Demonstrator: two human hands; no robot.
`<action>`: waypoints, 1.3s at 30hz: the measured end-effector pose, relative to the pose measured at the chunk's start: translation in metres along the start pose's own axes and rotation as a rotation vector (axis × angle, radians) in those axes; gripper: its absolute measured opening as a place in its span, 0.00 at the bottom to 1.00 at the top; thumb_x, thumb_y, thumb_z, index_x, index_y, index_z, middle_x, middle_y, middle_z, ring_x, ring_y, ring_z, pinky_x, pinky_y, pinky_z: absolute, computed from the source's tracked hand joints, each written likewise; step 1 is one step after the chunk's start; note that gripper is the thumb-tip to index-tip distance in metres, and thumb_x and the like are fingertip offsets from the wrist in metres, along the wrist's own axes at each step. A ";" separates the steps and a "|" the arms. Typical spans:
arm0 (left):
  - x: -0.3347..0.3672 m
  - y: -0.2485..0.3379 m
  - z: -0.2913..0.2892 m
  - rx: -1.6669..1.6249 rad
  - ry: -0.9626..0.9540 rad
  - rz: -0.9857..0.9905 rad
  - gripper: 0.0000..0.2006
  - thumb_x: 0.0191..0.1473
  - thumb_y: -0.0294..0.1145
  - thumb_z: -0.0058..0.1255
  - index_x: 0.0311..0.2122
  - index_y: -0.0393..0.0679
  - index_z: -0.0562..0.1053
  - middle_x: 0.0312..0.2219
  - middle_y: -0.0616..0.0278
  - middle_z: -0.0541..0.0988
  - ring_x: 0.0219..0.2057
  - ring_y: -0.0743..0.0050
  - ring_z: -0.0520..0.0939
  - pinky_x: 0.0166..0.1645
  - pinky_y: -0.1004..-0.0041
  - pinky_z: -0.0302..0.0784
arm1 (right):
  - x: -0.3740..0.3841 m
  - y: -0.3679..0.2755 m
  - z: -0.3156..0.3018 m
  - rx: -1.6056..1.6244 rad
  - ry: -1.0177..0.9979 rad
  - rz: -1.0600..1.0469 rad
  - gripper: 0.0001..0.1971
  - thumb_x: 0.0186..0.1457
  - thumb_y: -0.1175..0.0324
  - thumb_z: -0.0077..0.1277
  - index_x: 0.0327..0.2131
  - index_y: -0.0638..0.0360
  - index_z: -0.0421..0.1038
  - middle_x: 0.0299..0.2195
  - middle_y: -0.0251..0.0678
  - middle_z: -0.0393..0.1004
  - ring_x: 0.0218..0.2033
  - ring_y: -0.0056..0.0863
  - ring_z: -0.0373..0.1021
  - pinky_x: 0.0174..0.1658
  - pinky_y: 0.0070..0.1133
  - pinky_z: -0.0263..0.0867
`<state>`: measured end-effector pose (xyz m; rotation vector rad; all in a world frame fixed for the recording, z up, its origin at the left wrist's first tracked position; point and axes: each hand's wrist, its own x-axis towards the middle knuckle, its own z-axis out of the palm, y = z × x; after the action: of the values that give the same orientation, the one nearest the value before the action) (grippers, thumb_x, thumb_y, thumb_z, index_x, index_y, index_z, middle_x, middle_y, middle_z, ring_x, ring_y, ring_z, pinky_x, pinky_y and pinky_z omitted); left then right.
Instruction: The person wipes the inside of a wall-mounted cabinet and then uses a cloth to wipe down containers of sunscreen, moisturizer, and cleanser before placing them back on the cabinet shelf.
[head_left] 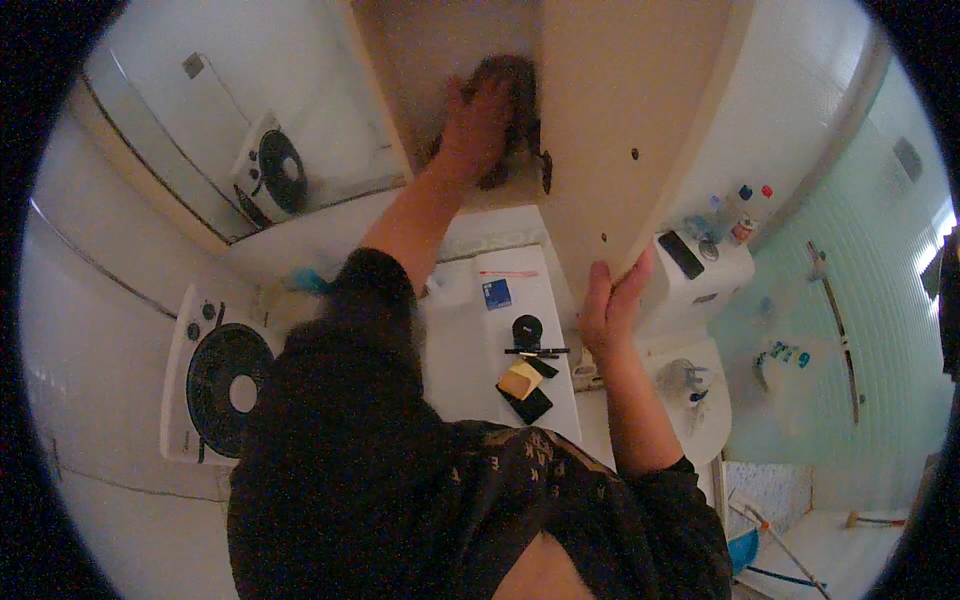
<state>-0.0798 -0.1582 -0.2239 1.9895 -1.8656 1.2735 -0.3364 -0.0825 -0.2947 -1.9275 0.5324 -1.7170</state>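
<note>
My left hand (478, 130) reaches up into an open wall cabinet (455, 30). Its fingers are curled over a dark brown bundle (508, 75), dim and too blurred to name more closely. To the right, the pale cabinet door (625, 120) stands swung out, with a dark catch near its inner edge. My right hand (615, 305) grips that door at its lower corner, the thumb on one face and the other fingers around the edge.
Below lies a white countertop (455, 340) with a blue packet (497, 293), a round black case (527, 331) and a yellow pad (520, 379). A white appliance (180, 400) is at left, a mirror (330, 110) beside the cabinet. Bottles (742, 230) and a phone (681, 255) stand right.
</note>
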 end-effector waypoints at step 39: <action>-0.210 0.002 -0.109 -2.510 -0.227 -1.183 0.20 0.44 0.25 0.39 0.46 0.38 0.65 0.40 0.59 0.73 0.41 0.65 0.72 0.46 0.66 0.66 | -0.035 -0.025 0.116 0.611 -0.349 0.778 0.19 0.55 0.62 0.42 0.47 0.63 0.62 0.44 0.44 0.67 0.48 0.36 0.61 0.55 0.25 0.50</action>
<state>-0.1079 0.0672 -0.2894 0.7759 -0.4722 -1.2225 -0.2266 -0.0295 -0.3165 -1.2790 0.4621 -0.8769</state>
